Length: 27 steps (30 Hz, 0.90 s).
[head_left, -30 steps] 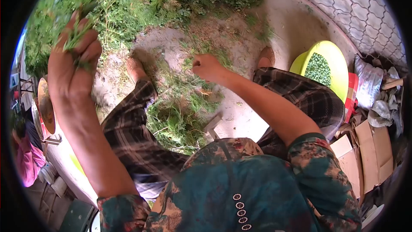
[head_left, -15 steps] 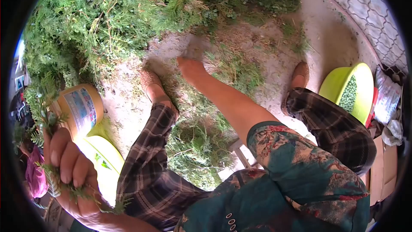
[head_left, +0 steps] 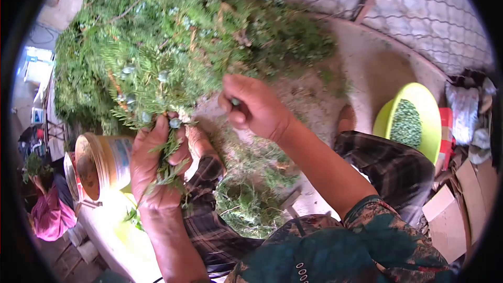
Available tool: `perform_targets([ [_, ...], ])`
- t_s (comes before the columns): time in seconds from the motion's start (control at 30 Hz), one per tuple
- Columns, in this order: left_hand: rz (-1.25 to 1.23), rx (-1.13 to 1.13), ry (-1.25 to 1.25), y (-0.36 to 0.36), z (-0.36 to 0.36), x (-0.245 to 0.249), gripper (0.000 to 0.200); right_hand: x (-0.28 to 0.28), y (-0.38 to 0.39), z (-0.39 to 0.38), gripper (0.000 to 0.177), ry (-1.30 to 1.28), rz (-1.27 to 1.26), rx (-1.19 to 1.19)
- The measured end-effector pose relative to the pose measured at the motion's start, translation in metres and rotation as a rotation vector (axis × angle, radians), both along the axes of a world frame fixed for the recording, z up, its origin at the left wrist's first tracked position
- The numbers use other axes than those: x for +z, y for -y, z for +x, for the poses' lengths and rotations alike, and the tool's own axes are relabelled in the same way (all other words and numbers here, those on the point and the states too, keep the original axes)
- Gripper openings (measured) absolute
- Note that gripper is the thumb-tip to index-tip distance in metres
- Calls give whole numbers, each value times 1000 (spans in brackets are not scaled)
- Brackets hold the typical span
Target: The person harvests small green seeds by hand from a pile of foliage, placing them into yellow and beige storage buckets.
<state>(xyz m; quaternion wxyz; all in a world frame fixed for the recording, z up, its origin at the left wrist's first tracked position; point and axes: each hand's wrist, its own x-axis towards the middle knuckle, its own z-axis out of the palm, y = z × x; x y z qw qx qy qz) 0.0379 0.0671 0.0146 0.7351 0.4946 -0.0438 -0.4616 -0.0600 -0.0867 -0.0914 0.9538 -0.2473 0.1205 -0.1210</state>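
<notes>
My left hand (head_left: 157, 165) is closed around the stem of an evergreen sprig (head_left: 149, 81) with flat scaly leaves and several bluish-green cones. A cone (head_left: 175, 123) sits just by its thumb tip. To the right of the sprig, my right hand (head_left: 259, 107) is held apart from it with fingers curled. Between those fingers shows a small green cone (head_left: 236, 102), partly hidden. Beyond both hands lies a large heap of cut evergreen branches (head_left: 209, 26). Small green cones (head_left: 406, 126) lie in a lime-green basin (head_left: 434, 126) at the right.
A bucket (head_left: 116, 160) stands tilted at left, above a bright yellow-green basin (head_left: 118, 230). Another person in pink (head_left: 52, 215) handles greenery at far left. Loose clippings (head_left: 246, 199) lie between my legs. Cardboard (head_left: 448, 220) is at right, wire mesh (head_left: 419, 15) at the back.
My left hand has risen from the lower left toward the middle, bringing the sprig up before me. My right hand, earlier reaching low toward the floor, is now beside the sprig. The view has shifted.
</notes>
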Motion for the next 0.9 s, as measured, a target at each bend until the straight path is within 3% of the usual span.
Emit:
perform_targets([
  [0.07,-21,-26,-9,14,-17,6,18,38,-6,-22,29,21,-234,34],
  [0.17,41,-15,131,34,-40,11,17,77,-15,-51,28,-9,-363,-5],
  [0.23,66,-53,294,45,-49,6,19,96,-8,-71,30,-57,-671,-92],
  [0.3,166,-29,493,57,-71,15,20,94,6,-78,33,-191,-1227,-292],
  [0.37,151,17,572,69,-85,5,21,92,17,-90,40,-237,-1455,-303],
  [0.53,68,-60,666,81,-90,-13,21,91,15,-107,45,-328,-1276,-358],
  [0.6,75,-89,689,82,-87,-15,19,87,13,-103,47,-293,-1066,-384],
  [0.67,92,-127,591,82,-79,-16,17,82,17,-100,42,-291,-1040,-375],
  [0.73,95,-68,491,85,-84,-10,15,78,22,-97,35,-153,-1358,-382],
  [0.8,75,-182,58,77,-68,-10,15,82,15,-101,28,-76,-1382,-397],
  [0.87,99,-155,83,79,-65,-19,18,95,12,-109,25,-15,-910,-256],
  [0.9,110,-295,222,79,-63,-21,18,93,16,-110,26,62,-863,-240],
])
